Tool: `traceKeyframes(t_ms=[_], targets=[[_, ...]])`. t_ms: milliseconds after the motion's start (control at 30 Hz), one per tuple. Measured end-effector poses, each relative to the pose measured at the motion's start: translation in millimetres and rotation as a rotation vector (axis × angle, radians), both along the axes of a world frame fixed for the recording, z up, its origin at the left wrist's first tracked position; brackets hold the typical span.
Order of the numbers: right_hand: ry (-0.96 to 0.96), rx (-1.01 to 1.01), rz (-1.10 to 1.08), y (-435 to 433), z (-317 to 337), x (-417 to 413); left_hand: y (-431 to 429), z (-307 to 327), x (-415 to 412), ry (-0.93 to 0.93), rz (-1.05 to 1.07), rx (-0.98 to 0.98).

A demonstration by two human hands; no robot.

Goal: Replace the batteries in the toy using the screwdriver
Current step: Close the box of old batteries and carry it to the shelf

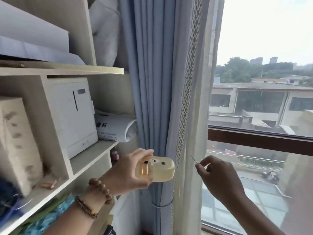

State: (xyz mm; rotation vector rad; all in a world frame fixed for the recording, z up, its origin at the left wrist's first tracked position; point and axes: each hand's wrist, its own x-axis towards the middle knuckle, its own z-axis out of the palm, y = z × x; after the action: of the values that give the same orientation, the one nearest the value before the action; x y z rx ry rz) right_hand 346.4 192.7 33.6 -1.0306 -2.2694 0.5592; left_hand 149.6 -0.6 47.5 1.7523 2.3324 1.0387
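Toy (156, 169) in left hand (126, 173); right hand (218, 175) pinches, apparently, screwdriver (194, 159).

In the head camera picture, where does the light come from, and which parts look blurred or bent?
Head view: daylight comes from the window at right, with the sky overexposed; the toy in the left hand glows translucent; the shelf edges bow from the wide-angle lens; the lower left corner is blurred; the screwdriver tip stays fairly sharp.

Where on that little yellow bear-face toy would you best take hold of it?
Grip the toy across its broad flat faces at the left end, coming from the left, as the left hand does. Its blocky rounded shape suits a thumb-and-fingers pinch there, leaving the right end free for the screwdriver.
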Motion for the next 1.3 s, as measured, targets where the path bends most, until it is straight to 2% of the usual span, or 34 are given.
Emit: traceKeyframes(t_ms=[233,367,533,667,800,1033,1200,1300], targets=[[-0.073,0.030,0.283,48.3,-16.3,-149.1,11.6,-23.9,-82.2,-0.008,0.298,0.016],[-0.084,0.073,0.539,61.5,-21.9,-240.1,6.2,-36.8,-120.8,-0.006,0.543,0.008],[-0.084,0.104,0.877,57.2,-12.0,-326.0,-0.7,-38.1,-137.2,-0.010,0.899,0.034],[-0.043,0.089,1.021,44.9,-11.4,-363.8,-6.2,-45.1,-135.9,-0.007,1.089,-0.006],[-0.012,0.067,1.099,27.5,-14.9,-371.9,-9.8,-47.4,-128.3,-0.016,1.214,-0.017],[-0.019,0.016,1.143,-3.3,-28.2,-394.4,-11.2,-49.9,-131.3,-0.078,1.264,-0.015],[0.088,0.025,1.103,-18.8,-38.9,-415.9,-5.8,-58.3,-147.6,-0.159,1.303,0.082],[0.077,0.058,1.051,-25.5,-45.1,-428.2,-4.7,-64.4,-158.8,-0.188,1.328,0.070]])
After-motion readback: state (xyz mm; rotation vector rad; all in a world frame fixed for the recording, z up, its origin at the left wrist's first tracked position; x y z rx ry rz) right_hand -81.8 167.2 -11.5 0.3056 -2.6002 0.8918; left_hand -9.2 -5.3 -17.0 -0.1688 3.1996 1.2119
